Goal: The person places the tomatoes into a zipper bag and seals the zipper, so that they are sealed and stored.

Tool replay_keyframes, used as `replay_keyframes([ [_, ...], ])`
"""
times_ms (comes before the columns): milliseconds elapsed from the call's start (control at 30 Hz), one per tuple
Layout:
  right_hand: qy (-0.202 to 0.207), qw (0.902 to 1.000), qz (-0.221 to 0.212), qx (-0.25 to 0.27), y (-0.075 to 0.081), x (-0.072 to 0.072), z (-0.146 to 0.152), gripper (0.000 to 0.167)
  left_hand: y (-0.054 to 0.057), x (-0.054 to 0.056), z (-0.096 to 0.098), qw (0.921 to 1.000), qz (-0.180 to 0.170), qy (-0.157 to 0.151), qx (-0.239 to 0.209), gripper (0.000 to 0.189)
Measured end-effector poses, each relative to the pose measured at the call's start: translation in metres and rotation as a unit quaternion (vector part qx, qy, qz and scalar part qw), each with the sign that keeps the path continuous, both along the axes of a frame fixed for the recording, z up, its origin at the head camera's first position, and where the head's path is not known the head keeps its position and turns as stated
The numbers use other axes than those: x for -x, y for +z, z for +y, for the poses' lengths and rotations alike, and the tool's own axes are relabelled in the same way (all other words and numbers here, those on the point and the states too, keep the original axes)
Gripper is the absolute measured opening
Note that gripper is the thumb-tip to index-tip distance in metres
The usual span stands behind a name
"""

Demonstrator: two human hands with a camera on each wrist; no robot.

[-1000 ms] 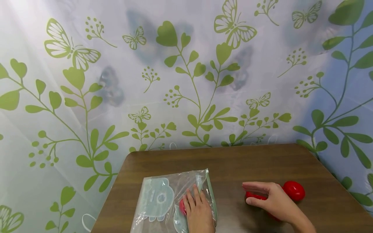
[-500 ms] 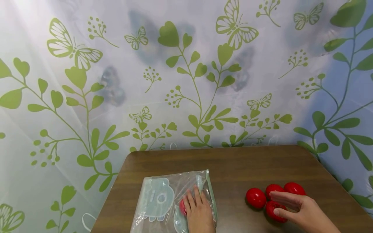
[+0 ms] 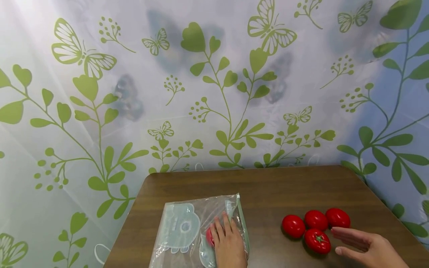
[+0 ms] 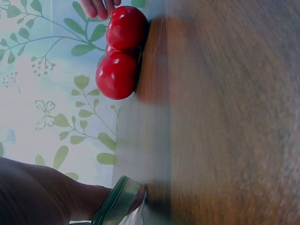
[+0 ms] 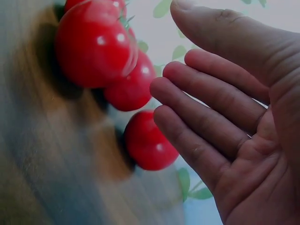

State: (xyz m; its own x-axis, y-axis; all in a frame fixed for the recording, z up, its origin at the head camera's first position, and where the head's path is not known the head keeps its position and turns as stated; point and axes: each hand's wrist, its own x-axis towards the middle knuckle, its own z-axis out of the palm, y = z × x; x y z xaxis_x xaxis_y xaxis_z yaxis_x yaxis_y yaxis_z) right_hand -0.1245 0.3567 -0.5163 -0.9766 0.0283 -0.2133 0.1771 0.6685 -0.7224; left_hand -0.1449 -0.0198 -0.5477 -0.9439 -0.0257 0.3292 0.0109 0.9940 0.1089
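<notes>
Several glossy red tomatoes (image 3: 293, 226) sit in a cluster at the right of the table; the front tomato (image 3: 317, 241) shows its green stem top. My right hand (image 3: 368, 247) is just right of them, its fingers extended and thumb apart, with nothing in it. On the left, my left hand (image 3: 229, 242) rests, fingers straight, at a clear plastic zip bag (image 3: 214, 204) printed with a pale blue animal. A round red thing (image 3: 210, 237) shows beside its fingers. In the left wrist view, the bag's green zip strip (image 4: 112, 201) crosses in front of the thumb.
A brown wood-grain table (image 3: 261, 190) carries the bag and tomatoes. Behind it hangs a pale curtain (image 3: 214, 93) with green leaves and butterflies. A white loop (image 3: 100, 253) shows beyond the table's left edge.
My right hand has drawn away to the right from over the tomatoes, leaving them all uncovered in the head view. My left hand and the bag stay put.
</notes>
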Motion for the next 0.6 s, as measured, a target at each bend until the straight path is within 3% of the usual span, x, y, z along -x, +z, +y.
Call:
replay_keyframes([
  [600,0.036,0.9990,-0.021,0.013,-0.032,0.014,0.004,0.079,-0.001,0.000,-0.002,0.9998,-0.008,-0.010,-0.017,0.086],
])
